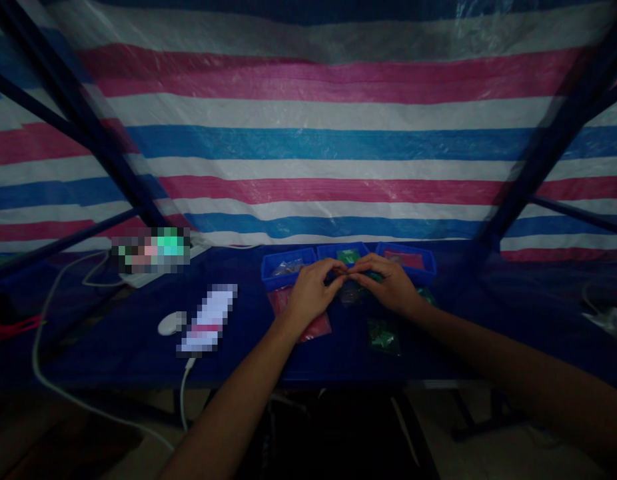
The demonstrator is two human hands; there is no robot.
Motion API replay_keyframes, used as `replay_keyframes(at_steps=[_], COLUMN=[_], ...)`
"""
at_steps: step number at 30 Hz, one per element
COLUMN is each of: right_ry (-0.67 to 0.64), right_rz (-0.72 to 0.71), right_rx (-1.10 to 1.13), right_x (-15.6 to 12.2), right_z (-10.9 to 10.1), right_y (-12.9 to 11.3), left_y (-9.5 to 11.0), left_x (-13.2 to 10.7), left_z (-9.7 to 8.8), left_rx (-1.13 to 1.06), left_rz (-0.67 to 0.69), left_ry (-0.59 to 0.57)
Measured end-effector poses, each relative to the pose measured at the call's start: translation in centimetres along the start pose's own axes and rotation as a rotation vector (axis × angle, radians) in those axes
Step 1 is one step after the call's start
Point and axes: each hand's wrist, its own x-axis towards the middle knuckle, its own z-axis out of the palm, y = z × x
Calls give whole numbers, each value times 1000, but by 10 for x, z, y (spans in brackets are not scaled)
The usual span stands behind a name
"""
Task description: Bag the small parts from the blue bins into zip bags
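My left hand and my right hand meet over the table, fingertips pinched together. Whatever they hold between them is too small and dark to make out. Just below the fingertips lies a small clear bag. Under my left wrist is a red packet, partly covered by the hand. Nearer the front edge, below my right hand, rests a clear bag with green pieces. Behind the hands stand a left blue tray with clear bags, a middle blue tray with something green, and a right blue tray with a red packet.
On the left of the blue table lie a phone on a white cable and a white round object. A white power strip sits farther back. Striped plastic sheeting hangs behind, between dark metal posts.
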Motion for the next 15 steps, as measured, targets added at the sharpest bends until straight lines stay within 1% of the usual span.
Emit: replay_keyframes(at_steps=[3, 6, 8, 9, 12, 15], right_ry=[8, 39, 84, 109, 166, 166], right_rz=[-15, -24, -18, -12, -15, -59], right_rx=[-6, -29, -68, -89, -145, -203], right_x=[0, 1, 1, 1, 0, -1], right_z=[0, -1, -2, -3, -4, -4], right_y=[-3, -8, -10, -11, -11, -6], left_y=[0, 0, 0, 1, 5, 11], left_x=[0, 0, -1, -1, -3, -4], left_z=[0, 0, 0, -1, -1, 1], left_rx=[30, 58, 82, 78, -37, -176], left_rz=[13, 28, 7, -17, -80, -44], left_ry=[9, 74, 120, 120, 35, -29])
